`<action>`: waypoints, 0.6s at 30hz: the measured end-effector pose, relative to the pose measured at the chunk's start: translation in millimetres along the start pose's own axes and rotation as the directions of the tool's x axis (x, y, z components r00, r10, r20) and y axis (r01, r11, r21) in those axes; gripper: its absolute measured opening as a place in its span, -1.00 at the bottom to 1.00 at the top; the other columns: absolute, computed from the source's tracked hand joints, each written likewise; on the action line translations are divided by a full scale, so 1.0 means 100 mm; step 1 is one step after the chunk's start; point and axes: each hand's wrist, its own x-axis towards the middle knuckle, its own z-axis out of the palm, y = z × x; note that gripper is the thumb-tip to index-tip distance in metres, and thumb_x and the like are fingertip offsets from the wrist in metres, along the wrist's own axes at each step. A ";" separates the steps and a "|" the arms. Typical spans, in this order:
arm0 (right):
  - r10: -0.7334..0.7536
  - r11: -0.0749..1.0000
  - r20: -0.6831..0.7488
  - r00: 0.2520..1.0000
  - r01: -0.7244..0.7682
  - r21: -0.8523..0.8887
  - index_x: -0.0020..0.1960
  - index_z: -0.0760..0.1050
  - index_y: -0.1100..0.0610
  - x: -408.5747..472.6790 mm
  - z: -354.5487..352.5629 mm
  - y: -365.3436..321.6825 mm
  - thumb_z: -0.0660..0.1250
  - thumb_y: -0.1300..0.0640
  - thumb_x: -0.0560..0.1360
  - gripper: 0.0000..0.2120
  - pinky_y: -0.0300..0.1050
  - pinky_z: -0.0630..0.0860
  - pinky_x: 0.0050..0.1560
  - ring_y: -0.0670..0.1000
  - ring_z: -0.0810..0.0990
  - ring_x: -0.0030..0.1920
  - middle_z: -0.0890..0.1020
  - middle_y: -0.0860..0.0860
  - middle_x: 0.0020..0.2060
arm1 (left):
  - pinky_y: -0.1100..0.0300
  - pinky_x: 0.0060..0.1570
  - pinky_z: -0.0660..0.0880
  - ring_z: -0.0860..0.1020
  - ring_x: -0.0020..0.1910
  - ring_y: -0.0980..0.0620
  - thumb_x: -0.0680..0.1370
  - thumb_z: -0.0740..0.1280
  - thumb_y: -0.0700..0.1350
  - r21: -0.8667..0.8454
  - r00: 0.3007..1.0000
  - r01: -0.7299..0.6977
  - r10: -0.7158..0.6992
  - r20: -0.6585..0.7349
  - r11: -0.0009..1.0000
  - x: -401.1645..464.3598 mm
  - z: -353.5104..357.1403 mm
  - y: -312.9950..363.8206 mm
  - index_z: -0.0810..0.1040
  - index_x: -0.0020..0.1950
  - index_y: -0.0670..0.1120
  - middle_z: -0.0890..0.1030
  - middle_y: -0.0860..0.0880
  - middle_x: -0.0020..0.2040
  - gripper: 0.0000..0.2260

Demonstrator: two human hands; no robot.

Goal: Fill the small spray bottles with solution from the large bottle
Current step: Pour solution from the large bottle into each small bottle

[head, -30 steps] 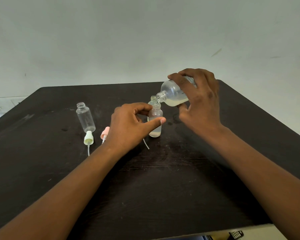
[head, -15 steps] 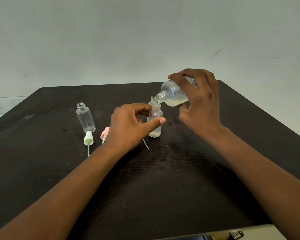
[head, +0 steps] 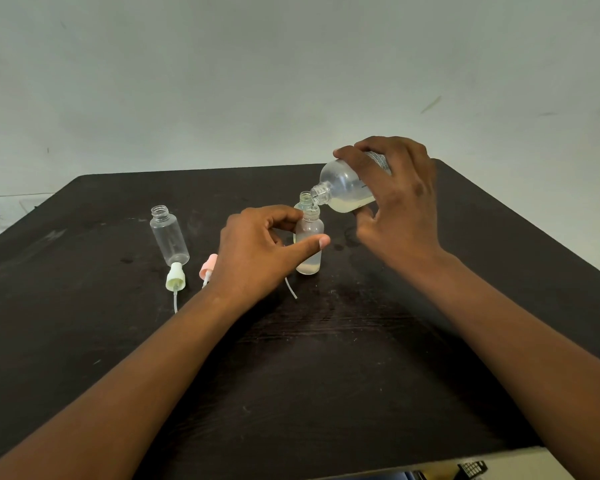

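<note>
My right hand (head: 395, 209) grips the large clear bottle (head: 343, 190), tilted with its open neck down-left over a small frosted bottle (head: 309, 244). That small bottle stands upright on the dark table (head: 326, 375) with a little pale liquid at its bottom, and my left hand (head: 260, 251) pinches it between thumb and forefinger. Right behind it stands another small bottle (head: 305, 197), only its neck showing. A third small bottle (head: 169, 235), clear and uncapped, stands further left.
A pale yellow spray cap (head: 175, 277) with its dip tube lies in front of the left bottle. A pink spray cap (head: 208, 268) lies beside my left wrist. A loose white tube end (head: 290, 288) shows under my left hand. A wall rises behind the table.
</note>
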 end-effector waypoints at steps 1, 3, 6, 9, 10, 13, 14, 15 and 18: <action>0.000 1.000 0.002 1.000 0.000 -0.002 0.40 0.57 0.01 0.00 0.00 0.00 0.35 0.35 0.27 -0.29 0.11 0.43 0.33 0.17 0.45 0.34 0.57 0.06 0.30 | 0.41 -0.24 0.45 0.59 -0.35 0.34 0.42 0.60 0.19 0.002 1.000 -0.002 0.002 0.004 1.000 0.00 0.00 0.00 0.76 0.17 0.04 0.76 0.16 0.02 -0.61; 0.000 1.000 0.005 1.000 0.000 -0.005 0.40 0.57 0.02 0.00 0.00 0.00 0.35 0.36 0.27 -0.29 0.11 0.43 0.34 0.17 0.45 0.34 0.57 0.06 0.30 | 0.40 -0.24 0.46 0.60 -0.34 0.34 0.43 0.59 0.20 0.005 1.000 -0.004 0.004 0.006 1.000 0.00 0.00 0.00 0.76 0.17 0.04 0.76 0.16 0.03 -0.61; 0.001 1.000 0.004 1.000 -0.001 -0.008 0.40 0.57 0.01 0.00 0.00 0.00 0.36 0.36 0.27 -0.29 0.10 0.43 0.34 0.16 0.45 0.34 0.57 0.06 0.30 | 0.36 -0.23 0.48 0.60 -0.35 0.33 0.42 0.59 0.21 0.006 1.000 0.001 -0.001 0.002 1.000 0.00 0.00 0.00 0.76 0.17 0.04 0.76 0.16 0.02 -0.60; 0.002 1.000 0.003 1.000 -0.002 -0.006 0.40 0.57 0.01 0.00 0.00 0.00 0.36 0.35 0.27 -0.29 0.10 0.43 0.34 0.16 0.44 0.35 0.57 0.06 0.30 | 0.32 -0.22 0.50 0.61 -0.35 0.30 0.42 0.60 0.21 0.004 1.000 0.005 -0.005 -0.001 1.000 0.00 0.00 0.00 0.76 0.15 0.05 0.76 0.16 0.00 -0.62; 0.003 1.000 0.004 1.000 -0.003 -0.005 0.40 0.57 0.01 0.00 0.00 0.00 0.36 0.35 0.27 -0.29 0.10 0.42 0.34 0.16 0.44 0.35 0.57 0.06 0.30 | 0.30 -0.22 0.51 0.61 -0.36 0.29 0.42 0.60 0.21 0.004 1.000 0.005 -0.005 -0.003 1.000 0.00 0.00 0.00 0.76 0.15 0.05 0.76 0.16 0.00 -0.61; 0.006 1.000 0.008 1.000 -0.006 -0.004 0.40 0.57 0.01 0.00 0.00 0.00 0.36 0.35 0.27 -0.29 0.10 0.42 0.35 0.16 0.44 0.35 0.57 0.05 0.31 | 0.30 -0.22 0.52 0.61 -0.36 0.29 0.42 0.60 0.21 0.006 1.000 0.007 -0.007 -0.005 1.000 0.00 0.00 0.00 0.76 0.17 0.04 0.76 0.16 0.02 -0.60; 0.006 1.000 0.007 1.000 -0.006 -0.003 0.40 0.57 0.01 0.00 -0.01 0.00 0.36 0.35 0.27 -0.29 0.10 0.42 0.35 0.17 0.44 0.35 0.57 0.05 0.30 | 0.32 -0.21 0.51 0.61 -0.35 0.30 0.42 0.60 0.20 0.008 1.000 0.009 -0.009 -0.005 1.000 0.00 0.00 0.00 0.76 0.17 0.04 0.76 0.16 0.02 -0.60; 0.006 1.000 0.007 1.000 -0.006 -0.002 0.40 0.57 0.01 0.00 -0.01 0.00 0.37 0.35 0.27 -0.29 0.09 0.41 0.35 0.17 0.45 0.35 0.57 0.05 0.30 | 0.33 -0.21 0.51 0.61 -0.35 0.31 0.42 0.60 0.20 0.009 1.000 0.009 -0.009 -0.006 1.000 0.00 0.00 0.01 0.76 0.17 0.04 0.76 0.16 0.02 -0.60; 0.005 1.000 0.007 1.000 -0.005 -0.001 0.40 0.57 0.01 0.00 0.00 -0.01 0.36 0.35 0.27 -0.29 0.07 0.41 0.34 0.17 0.45 0.35 0.57 0.05 0.30 | 0.33 -0.22 0.50 0.61 -0.35 0.32 0.42 0.61 0.19 0.006 1.000 0.009 -0.009 -0.008 1.000 -0.01 0.00 0.02 0.76 0.16 0.04 0.76 0.16 0.00 -0.61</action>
